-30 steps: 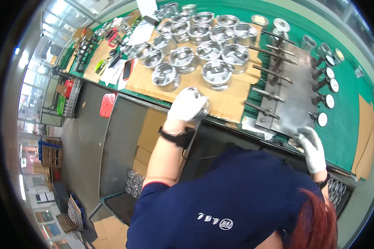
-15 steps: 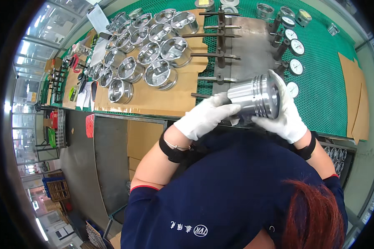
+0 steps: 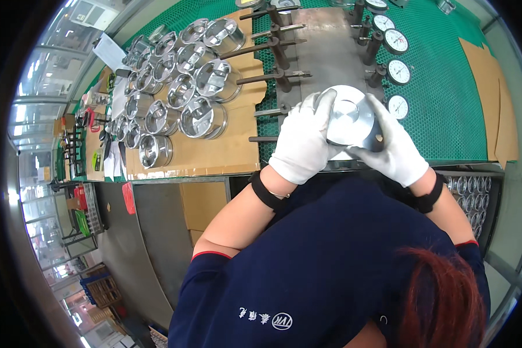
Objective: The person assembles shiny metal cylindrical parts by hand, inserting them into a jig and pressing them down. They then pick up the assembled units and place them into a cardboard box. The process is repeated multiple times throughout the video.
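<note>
A shiny metal piston (image 3: 350,119) is held between my two white-gloved hands, its round end face turned up toward the view. My left hand (image 3: 306,136) wraps the piston's left side, with fingers over its upper edge. On the opposite side, my right hand (image 3: 395,145) grips it between the thumb below and the fingers above. Behind the piston lies a grey metal plate (image 3: 325,52) carrying dark posts and rods. Several more pistons, such as one at the group's front right (image 3: 203,118), stand on cardboard (image 3: 214,156) to the left.
Round white dial gauges (image 3: 398,72) line the plate's right side. Green mesh matting (image 3: 441,93) covers the bench. Folded cardboard (image 3: 487,98) lies at the far right. Below the bench on the right is a rack of metal parts (image 3: 470,200).
The piston has turned from lying sideways to showing its flat round face. My left hand has moved right and up around its side. The whole view has shifted slightly.
</note>
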{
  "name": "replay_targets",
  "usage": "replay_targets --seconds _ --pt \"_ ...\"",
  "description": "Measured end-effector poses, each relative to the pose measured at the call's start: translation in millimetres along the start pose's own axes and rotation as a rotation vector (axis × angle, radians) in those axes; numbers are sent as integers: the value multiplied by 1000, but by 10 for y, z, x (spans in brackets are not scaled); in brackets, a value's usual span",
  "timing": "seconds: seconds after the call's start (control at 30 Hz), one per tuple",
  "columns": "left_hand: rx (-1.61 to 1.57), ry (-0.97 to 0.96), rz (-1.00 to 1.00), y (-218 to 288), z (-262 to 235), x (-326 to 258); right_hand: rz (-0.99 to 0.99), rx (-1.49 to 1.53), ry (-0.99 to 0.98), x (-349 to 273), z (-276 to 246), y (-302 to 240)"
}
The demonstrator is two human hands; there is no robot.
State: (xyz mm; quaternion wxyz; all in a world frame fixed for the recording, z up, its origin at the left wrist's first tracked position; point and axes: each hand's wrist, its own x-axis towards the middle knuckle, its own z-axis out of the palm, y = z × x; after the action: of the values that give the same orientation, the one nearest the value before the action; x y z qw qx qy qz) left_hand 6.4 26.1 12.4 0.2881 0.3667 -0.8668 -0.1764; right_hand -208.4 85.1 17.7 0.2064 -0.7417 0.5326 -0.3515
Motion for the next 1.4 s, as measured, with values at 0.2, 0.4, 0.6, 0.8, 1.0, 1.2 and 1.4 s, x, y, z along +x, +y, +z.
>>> replay_targets --seconds 0.2,0.4,0.6,0.8,1.0,1.2,1.4 --pt "40 59 15 -145 134 100 798 769 -287 -180 120 96" --pt "-88 40 -21 -203 150 204 768 599 -246 -187 203 186" --pt "-87 39 -13 -250 166 215 807 690 -231 -111 134 80" --pt "-108 51 -6 -269 197 226 829 685 -240 -107 157 128" --pt "-114 46 -26 -252 181 236 841 677 -246 -103 162 134" --pt "-74 45 -47 -259 211 214 790 589 -230 -116 207 184" --pt "-63 59 -46 -239 209 202 817 578 -230 -110 214 172"
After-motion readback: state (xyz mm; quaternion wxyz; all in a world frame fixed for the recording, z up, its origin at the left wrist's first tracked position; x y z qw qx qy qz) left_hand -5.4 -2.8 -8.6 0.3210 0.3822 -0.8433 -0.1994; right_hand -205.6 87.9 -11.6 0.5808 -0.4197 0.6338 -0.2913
